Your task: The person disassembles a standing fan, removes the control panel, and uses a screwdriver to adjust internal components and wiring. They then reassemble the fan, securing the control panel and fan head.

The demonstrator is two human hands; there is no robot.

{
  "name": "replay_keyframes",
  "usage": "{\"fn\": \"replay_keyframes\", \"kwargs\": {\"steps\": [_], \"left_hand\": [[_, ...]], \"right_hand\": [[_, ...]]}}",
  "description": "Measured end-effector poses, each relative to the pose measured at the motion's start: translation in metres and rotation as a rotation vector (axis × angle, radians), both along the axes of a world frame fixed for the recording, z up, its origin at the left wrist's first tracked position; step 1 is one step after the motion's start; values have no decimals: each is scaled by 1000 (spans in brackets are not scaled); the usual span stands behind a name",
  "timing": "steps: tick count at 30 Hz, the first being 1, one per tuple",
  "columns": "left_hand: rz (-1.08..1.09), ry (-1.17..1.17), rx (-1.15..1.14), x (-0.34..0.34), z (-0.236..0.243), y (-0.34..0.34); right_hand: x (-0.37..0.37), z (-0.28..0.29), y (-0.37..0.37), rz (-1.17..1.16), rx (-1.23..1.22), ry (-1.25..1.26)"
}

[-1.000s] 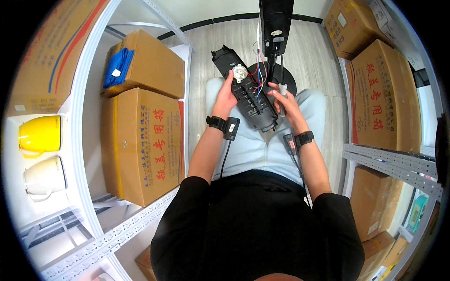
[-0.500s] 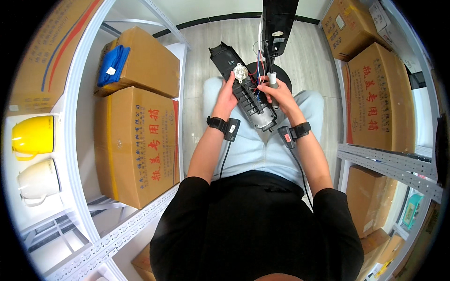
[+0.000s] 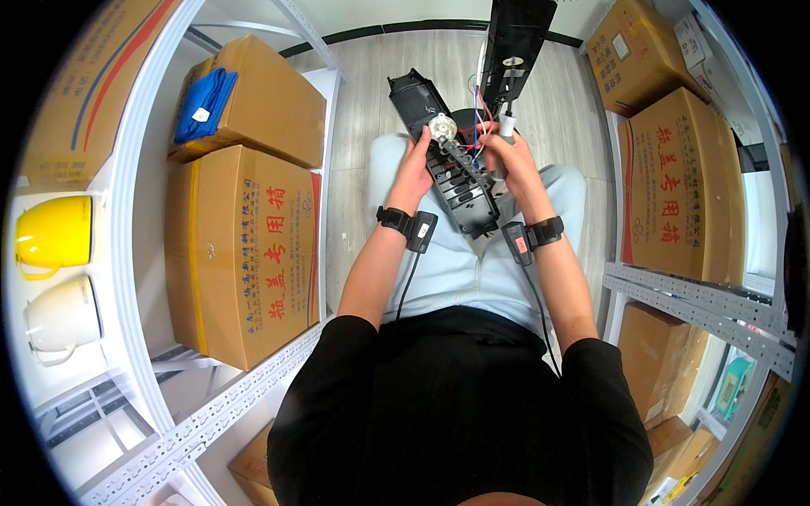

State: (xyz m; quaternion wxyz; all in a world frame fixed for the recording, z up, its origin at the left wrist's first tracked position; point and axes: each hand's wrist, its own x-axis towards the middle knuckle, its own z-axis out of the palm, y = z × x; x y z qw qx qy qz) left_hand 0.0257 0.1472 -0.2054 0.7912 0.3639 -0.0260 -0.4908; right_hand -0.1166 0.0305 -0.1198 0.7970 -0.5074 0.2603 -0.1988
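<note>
A long black plastic housing [image 3: 462, 196] with open ribbed compartments lies slanted above my lap. My left hand [image 3: 413, 175] grips its left edge, the thumb next to a round pale metal part [image 3: 442, 128]. Across the housing runs a narrow dark ribbed strip [image 3: 467, 160], tilted up from it. My right hand [image 3: 516, 165] is closed around a grey cylindrical tool with a white end [image 3: 507, 126]; its fingertips are bent near the strip and the wires. Thin red, blue and white wires [image 3: 481, 126] pass beside those fingertips. Whether they touch the strip I cannot tell.
A tall black column [image 3: 516, 51] on a round dark base stands just beyond the housing. Shelving with cardboard boxes [image 3: 245, 253] flanks me on the left, more boxes [image 3: 675, 185] on the right. Yellow [image 3: 55, 236] and white mugs [image 3: 63, 314] sit at far left.
The ribbed strip has come up out of the housing and now lies slanted toward the round part. My right fingers have curled in more. The housing sits slightly further right in view.
</note>
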Motion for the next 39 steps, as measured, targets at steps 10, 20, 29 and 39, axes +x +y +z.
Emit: {"fn": "replay_keyframes", "kwargs": {"steps": [10, 20, 29, 39], "left_hand": [[-7, -3, 25, 3, -5, -1], [43, 19, 8, 2, -3, 1], [80, 154, -69, 7, -8, 1], [379, 174, -255, 54, 56, 46]], "right_hand": [[-8, 26, -31, -43, 69, -91], [-9, 52, -39, -16, 365, -314], [-22, 32, -61, -29, -22, 36], [-42, -47, -55, -79, 25, 122]]}}
